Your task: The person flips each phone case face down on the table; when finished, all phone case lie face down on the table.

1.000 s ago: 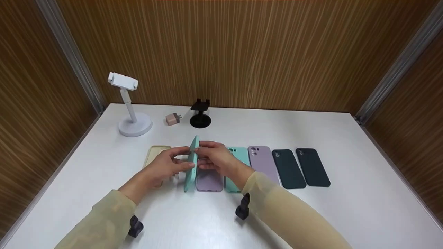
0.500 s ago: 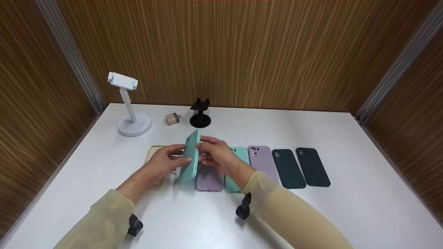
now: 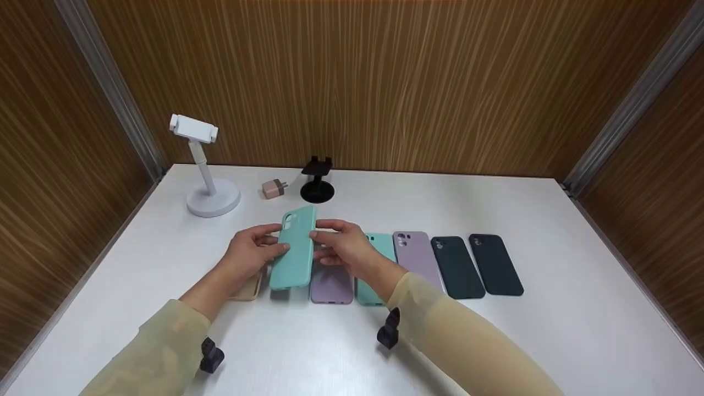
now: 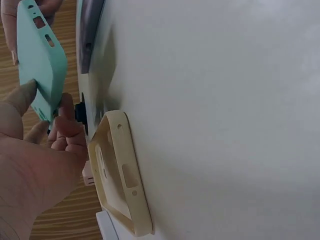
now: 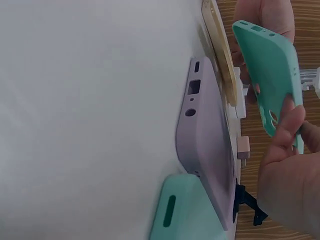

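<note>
Between both hands a mint green phone case [image 3: 295, 250] is held above the table, tilted, its back with the camera cut-out turned up toward the head view. My left hand [image 3: 248, 253] pinches its left edge, thumb on the back and fingers behind. At the right edge my right hand [image 3: 347, 246] grips it between thumb and fingers; in the right wrist view fingers reach into the hollow inside of the mint case [image 5: 270, 70]. Below the left hand lies a cream phone case [image 4: 131, 175], hollow side up. A lilac case [image 3: 331, 286] lies under the right hand, partly hidden.
Rightward in a row lie another mint case [image 3: 372, 297], a second lilac case [image 3: 419, 256] and two dark cases [image 3: 460, 269]. Behind stand a white phone stand [image 3: 212, 198], a pink charger plug [image 3: 273, 188] and a black stand [image 3: 317, 190]. Wood-grain panels enclose the table.
The held mint case has turned from edge-on to showing its back, and its lower end has swung left. My left hand has shifted slightly left with it; the right hand keeps its grip.
</note>
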The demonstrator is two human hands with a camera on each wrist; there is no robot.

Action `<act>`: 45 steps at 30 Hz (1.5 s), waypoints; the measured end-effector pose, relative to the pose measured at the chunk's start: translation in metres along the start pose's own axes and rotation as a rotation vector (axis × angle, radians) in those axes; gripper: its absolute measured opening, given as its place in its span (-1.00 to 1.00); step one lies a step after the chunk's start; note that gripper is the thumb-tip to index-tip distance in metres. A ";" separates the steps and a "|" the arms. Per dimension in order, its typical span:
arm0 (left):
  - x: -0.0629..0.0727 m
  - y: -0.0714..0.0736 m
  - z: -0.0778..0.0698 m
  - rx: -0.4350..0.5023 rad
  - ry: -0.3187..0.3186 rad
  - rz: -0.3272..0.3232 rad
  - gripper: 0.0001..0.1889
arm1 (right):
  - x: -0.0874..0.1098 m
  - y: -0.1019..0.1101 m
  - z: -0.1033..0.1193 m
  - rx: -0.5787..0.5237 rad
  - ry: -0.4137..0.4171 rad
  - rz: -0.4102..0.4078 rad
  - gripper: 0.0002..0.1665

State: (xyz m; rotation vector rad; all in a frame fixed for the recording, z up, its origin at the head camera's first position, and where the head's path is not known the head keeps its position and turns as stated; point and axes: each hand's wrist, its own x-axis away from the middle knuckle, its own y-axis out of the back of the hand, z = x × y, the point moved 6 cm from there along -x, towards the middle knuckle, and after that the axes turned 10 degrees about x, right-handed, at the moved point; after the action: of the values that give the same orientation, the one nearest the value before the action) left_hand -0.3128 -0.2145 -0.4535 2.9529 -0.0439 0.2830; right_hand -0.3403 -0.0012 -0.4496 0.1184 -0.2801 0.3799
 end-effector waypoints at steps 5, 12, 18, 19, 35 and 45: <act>-0.002 0.007 -0.003 -0.055 -0.043 -0.055 -0.39 | -0.002 0.000 -0.001 0.092 0.002 -0.041 -0.49; -0.002 0.010 -0.001 -0.105 -0.068 -0.073 -0.42 | -0.005 -0.004 -0.004 0.166 0.009 -0.085 -0.51; -0.001 0.011 0.005 -0.130 -0.066 -0.077 -0.41 | -0.006 -0.008 -0.007 0.216 0.004 -0.084 -0.50; -0.002 0.011 0.006 -0.131 -0.070 -0.079 -0.41 | -0.006 -0.008 -0.007 0.223 0.005 -0.085 -0.50; 0.000 0.010 0.014 -0.145 -0.097 -0.095 -0.44 | -0.008 -0.010 -0.010 0.351 0.071 -0.107 -0.49; -0.001 0.010 0.020 -0.111 -0.107 -0.054 -0.40 | -0.010 -0.011 -0.013 0.419 0.083 -0.105 -0.36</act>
State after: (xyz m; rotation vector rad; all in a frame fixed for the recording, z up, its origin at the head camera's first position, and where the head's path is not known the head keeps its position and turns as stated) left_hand -0.3105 -0.2277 -0.4712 2.8507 0.0055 0.1108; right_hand -0.3416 -0.0126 -0.4659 0.5250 -0.1080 0.3341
